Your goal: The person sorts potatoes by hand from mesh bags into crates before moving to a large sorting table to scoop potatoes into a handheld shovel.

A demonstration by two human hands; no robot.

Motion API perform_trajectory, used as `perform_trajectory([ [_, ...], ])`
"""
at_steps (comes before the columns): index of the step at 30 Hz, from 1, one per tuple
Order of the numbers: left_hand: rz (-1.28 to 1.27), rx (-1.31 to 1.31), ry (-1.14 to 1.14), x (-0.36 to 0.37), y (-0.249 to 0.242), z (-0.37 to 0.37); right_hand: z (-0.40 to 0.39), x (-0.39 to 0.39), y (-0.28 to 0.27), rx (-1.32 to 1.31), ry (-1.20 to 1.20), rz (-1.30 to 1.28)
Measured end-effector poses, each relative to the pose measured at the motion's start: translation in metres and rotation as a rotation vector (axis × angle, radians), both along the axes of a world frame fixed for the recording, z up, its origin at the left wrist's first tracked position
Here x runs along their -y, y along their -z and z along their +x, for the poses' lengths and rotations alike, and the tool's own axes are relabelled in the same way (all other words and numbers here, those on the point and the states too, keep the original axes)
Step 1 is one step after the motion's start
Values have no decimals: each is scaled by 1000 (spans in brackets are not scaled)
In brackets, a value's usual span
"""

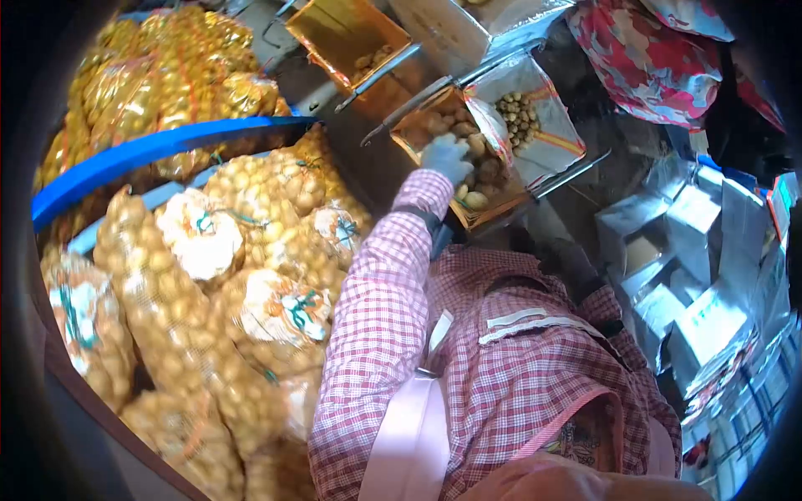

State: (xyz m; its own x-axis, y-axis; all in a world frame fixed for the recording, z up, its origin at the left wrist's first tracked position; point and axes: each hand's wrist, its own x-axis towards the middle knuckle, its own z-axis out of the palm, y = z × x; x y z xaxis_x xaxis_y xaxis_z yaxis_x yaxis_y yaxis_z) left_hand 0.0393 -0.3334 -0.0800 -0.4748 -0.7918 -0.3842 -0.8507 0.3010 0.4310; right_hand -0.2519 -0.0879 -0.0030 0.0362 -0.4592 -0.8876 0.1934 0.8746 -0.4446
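Note:
My left hand [448,157], in a pale grey glove, reaches over the near left side of an open box [480,215]. Brown and yellowish potatoes [475,199] lie inside it, right beside the glove. The fingers point down among them and are too indistinct to show whether they grip one. Against that box, a white-lined compartment [553,125] holds many smaller round potato-like pieces [518,117]. On the right, a checked sleeve [600,307] ends in shadow, and my right hand does not show.
Mesh sacks of potatoes [159,284] crowd the left, behind them a blue curved bar [167,146] and more yellow sacks [167,63]. Metal rods [409,107] edge the boxes. Another orange box [347,33] stands farther off. Cartons [693,225] pile up at right, below a person's red patterned clothing [647,63].

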Motion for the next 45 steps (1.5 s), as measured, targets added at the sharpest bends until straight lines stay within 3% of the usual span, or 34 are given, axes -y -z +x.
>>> perform_trajectory([
  [5,160,106,-109,43,51,7,30,-11,9,33,93,141],
  [8,-63,124,5,-8,16,-3,39,-12,11,21,77,125],
  [11,-340,-35,262,-47,24,14,44,-12,1,-447,-515,-749],
  [14,-242,87,311,-11,40,19,50,9,11,43,62,-91],
  [15,-83,224,267,3,28,11,49,11,20,70,48,-109],
  [17,-56,202,98,26,38,4,44,16,39,119,17,-141],
  [18,-44,191,7,32,38,5,42,26,33,72,-162,-259],
  [20,-340,-2,-57,33,5,17,45,56,11,-20,-504,-505],
  [22,-501,-67,-82,25,-20,42,52,52,30,69,-361,-533],
  [24,-538,-23,-84,24,-34,65,57,52,48,-122,-454,-693],
  [25,-491,13,-99,27,-40,68,57,54,58,-363,-619,-829],
  [27,-399,72,-128,40,-47,65,60,54,84,-450,-612,-728],
  [29,-546,31,-152,57,-50,58,58,36,142,-125,-270,-292],
  [30,-622,10,-170,66,-47,55,58,40,145,-235,-403,-303],
  [31,-507,37,-212,70,-43,57,64,39,147,-342,-538,-309],
  [33,-277,97,-295,72,-31,67,75,35,150,-408,-491,-323],
  [34,-162,126,-340,71,-24,73,79,22,168,-366,-314,-332],
  [36,-275,100,-295,73,-10,83,79,23,181,-347,-135,-513],
  [37,-284,134,-277,86,-8,83,82,26,181,-362,-138,-677],
  [39,-346,77,-226,105,-7,86,90,31,171,-271,-106,-609],
  [40,-347,58,-216,109,-4,89,90,46,154,-170,-74,-387],
  [42,-315,155,-264,88,-11,72,97,46,126,-75,43,-196],
  [44,-272,110,-274,75,-22,71,102,40,104,-89,203,-287],
  [45,-247,93,-276,70,-26,75,103,40,111,-88,162,-284],
])
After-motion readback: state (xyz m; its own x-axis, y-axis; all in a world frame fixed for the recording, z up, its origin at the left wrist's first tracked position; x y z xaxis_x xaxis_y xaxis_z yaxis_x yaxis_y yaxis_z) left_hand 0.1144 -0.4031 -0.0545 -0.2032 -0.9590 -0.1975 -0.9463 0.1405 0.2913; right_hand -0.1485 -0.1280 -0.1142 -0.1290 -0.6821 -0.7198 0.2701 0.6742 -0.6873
